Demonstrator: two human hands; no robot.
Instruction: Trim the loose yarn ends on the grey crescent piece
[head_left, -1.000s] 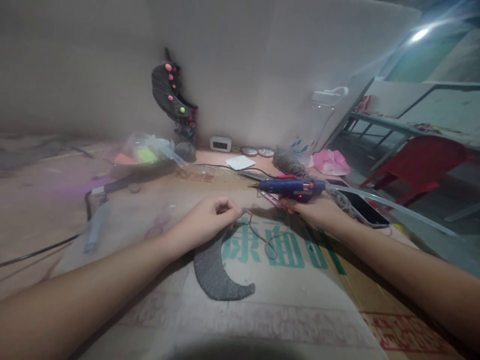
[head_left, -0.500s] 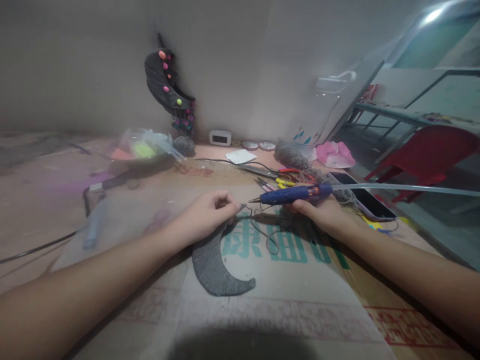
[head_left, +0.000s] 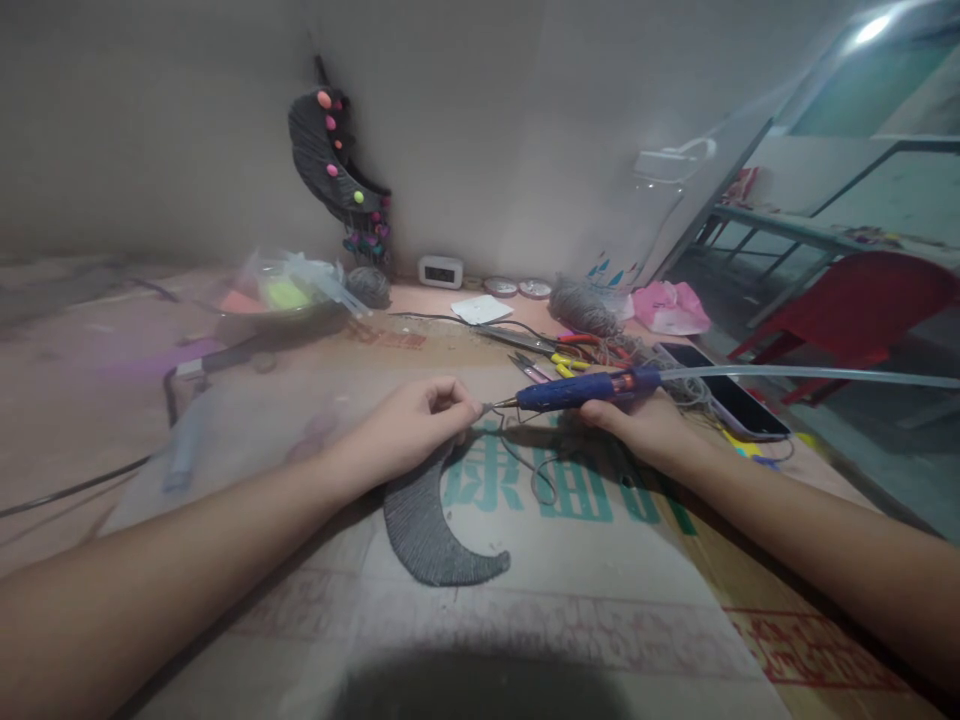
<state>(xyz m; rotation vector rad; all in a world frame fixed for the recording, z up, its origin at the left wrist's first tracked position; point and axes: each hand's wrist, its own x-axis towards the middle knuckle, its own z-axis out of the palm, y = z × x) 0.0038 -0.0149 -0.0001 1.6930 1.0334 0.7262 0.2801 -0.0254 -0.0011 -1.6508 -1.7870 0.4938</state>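
Note:
My left hand [head_left: 427,420] is closed on the upper end of a crescent moon shape [head_left: 439,530] wrapped in grey yarn. Its lower tip lies on the sheet-covered table. In my right hand [head_left: 637,415] is a blue glue gun [head_left: 566,392], its long clear glue stick [head_left: 810,373] running out behind to the right. The metal nozzle points left and meets the tip of the crescent by my left fingertips; whether it touches cannot be made out. A loose strand of grey yarn [head_left: 546,482] curls on the sheet below the nozzle.
Scissors [head_left: 517,340], red- and yellow-handled tools [head_left: 570,364], and a phone [head_left: 724,390] lie beyond my right hand. Along the wall stand grey yarn balls [head_left: 581,305], a small clock [head_left: 440,272] and a clear jug [head_left: 637,230]. A decorated crescent [head_left: 322,160] hangs on the wall.
The glue gun has shifted slightly left, so its nozzle now meets the crescent's tip where a small gap showed before. My left hand keeps its hold.

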